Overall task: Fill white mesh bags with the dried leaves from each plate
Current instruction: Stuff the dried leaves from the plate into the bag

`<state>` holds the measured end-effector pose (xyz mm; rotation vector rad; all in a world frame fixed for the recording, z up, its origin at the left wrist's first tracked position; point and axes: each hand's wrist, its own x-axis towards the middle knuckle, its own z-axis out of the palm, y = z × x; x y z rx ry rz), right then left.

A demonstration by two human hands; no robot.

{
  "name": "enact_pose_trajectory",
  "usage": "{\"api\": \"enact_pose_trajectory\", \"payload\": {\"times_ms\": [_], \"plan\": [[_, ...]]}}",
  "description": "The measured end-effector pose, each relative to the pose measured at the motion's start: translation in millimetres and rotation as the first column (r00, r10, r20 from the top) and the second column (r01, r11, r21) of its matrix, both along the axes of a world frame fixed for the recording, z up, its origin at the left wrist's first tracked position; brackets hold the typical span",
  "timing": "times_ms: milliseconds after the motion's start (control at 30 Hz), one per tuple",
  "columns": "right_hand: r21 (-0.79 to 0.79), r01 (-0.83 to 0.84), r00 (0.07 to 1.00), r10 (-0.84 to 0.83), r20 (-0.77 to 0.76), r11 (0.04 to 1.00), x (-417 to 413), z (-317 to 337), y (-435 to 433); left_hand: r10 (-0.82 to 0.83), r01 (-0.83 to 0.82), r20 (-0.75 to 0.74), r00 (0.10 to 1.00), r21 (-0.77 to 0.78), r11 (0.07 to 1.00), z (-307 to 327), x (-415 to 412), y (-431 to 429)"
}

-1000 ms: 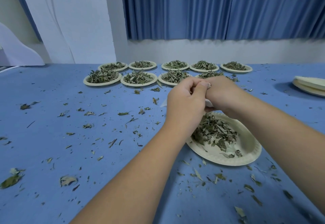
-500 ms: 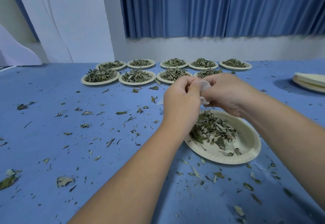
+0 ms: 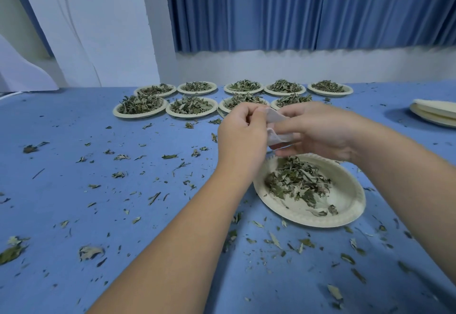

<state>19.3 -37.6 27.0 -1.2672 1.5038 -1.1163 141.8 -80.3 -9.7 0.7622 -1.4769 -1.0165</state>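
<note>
White mesh made up the small bag [image 3: 275, 126] that we held between both hands, raised clear of the table and just above the eleven o'clock rim of the near paper plate [image 3: 348, 202]. Our left hand [image 3: 243, 138] pinched the bag's left edge with curled fingertips. Our right hand [image 3: 320, 131] gripped the opposite edge, thumb laid over the fabric and fingers curled beneath it. The bag's mouth seemed to be drawn a little apart between the two grips, though the folds hid how far.

A loose heap of dried leaves [image 3: 297, 181] lay on the near paper plate, massed toward its ten o'clock side, while the pale base showed bare toward four o'clock. Blue cloth covered the table [image 3: 74, 121], and leaf scraps [image 3: 170, 156] littered it all round the plate.

Toward twelve o'clock, near the table's far edge, filled plates stood in two lines. The back row [image 3: 330, 94] held five. The front row [image 3: 138, 115] showed four, the rightmost partly hidden behind our hands. At two o'clock a stack of empty plates [image 3: 434, 116] sat well apart from the others. Beyond the table a pleated blue curtain [image 3: 296, 7] hung at twelve o'clock, with a white panel [image 3: 98, 30] at ten o'clock.
</note>
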Motion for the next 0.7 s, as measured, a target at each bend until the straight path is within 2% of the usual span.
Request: {"api": "enact_pose_trajectory", "payload": {"times_ms": [67,233,433,567,633,700], "plan": [[-0.003,0.021,0.999,-0.021,-0.033,1.000,0,1,-1,-0.027,0.027,-0.005,1.000,0.017,0.999,-1,-1,0],[-0.082,0.195,0.975,-0.202,-0.093,0.977,7,-4,-11,-0.107,0.107,-0.016,0.994,0.007,0.994,0,-4,8],[-0.107,0.283,0.942,-0.297,-0.157,0.953,12,-12,-21,-0.152,0.152,-0.017,0.988,0.008,0.988,1,-7,15],[-0.155,0.205,0.939,-0.239,-0.246,0.966,7,-16,-12,-0.157,0.157,-0.020,0.987,-0.009,0.988,0,-4,11],[-0.216,0.164,0.937,-0.221,-0.270,0.962,1,-17,1,-0.079,0.079,0.017,0.997,-0.052,0.996,0,-1,6],[-0.318,0.164,0.906,-0.270,-0.327,0.934,-7,-20,15,-0.003,0.007,0.046,0.999,-0.080,0.997,-1,2,-1]]}}
